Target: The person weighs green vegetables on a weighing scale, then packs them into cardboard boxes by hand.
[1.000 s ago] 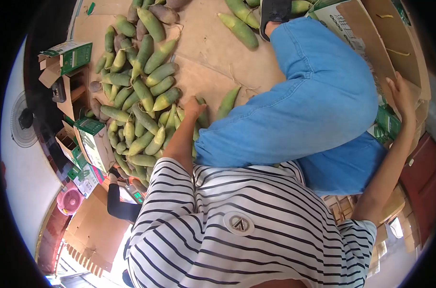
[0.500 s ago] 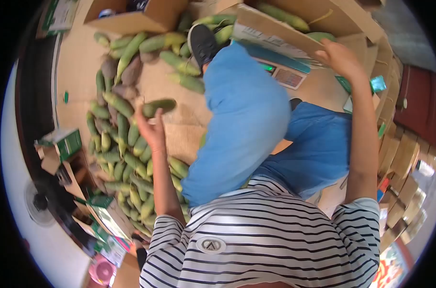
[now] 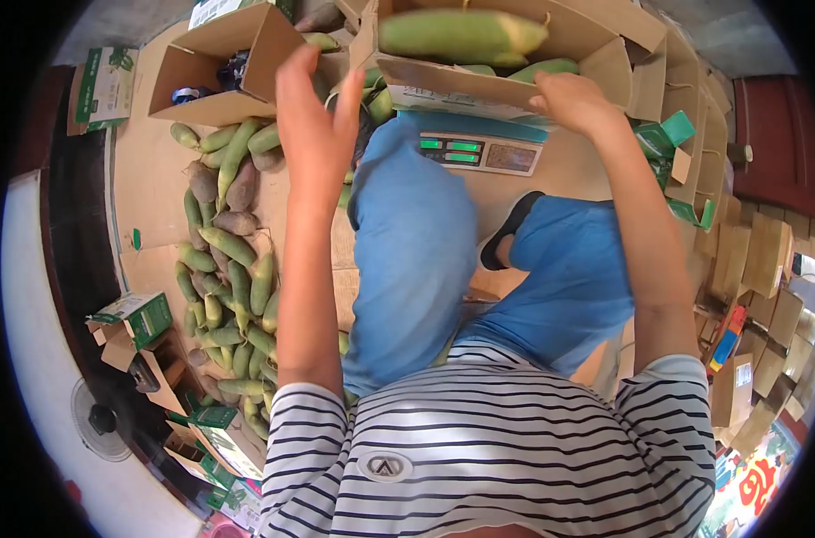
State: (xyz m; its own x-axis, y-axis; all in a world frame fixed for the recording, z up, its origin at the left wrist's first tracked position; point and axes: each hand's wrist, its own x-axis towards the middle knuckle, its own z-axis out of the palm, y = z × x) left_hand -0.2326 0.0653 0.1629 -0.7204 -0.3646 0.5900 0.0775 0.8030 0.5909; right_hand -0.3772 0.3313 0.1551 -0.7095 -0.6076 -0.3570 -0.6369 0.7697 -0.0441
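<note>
My left hand is raised with its fingers spread and nothing in it. Just beyond it a long green vegetable lies across the top of an open cardboard box, apart from my fingers. That box holds more green vegetables and sits on a weighing scale with lit green digits. My right hand grips the front rim of the box on its right side.
A pile of long green and brownish vegetables covers cardboard sheets on the floor at left. Another open carton stands at top left. Small green-and-white boxes and a fan lie further left. Stacked cartons fill the right.
My left hand rose from the pile with one green vegetable, carried it up to the box on the scale and let it go. My right hand stayed on the box.
</note>
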